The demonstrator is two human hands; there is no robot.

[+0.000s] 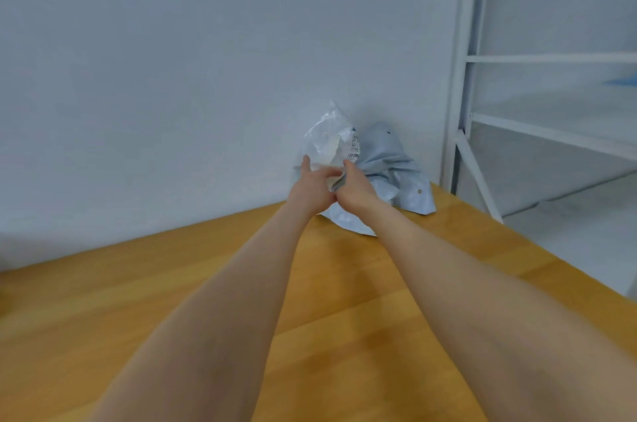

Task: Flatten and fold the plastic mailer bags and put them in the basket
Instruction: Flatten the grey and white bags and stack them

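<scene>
A crumpled white plastic mailer bag point(327, 139) with a printed label stands up against the wall at the far edge of the wooden table point(172, 283). My left hand point(312, 189) and my right hand point(355, 187) are side by side at its lower part, both gripping the plastic. Behind and to the right lies a heap of pale blue-grey mailer bags point(393, 173), crumpled against the wall. No basket is in view.
A white metal shelf rack point(462, 111) stands to the right, just past the table's right edge. A plain wall runs along the table's far edge. Bare wood lies between me and the bags.
</scene>
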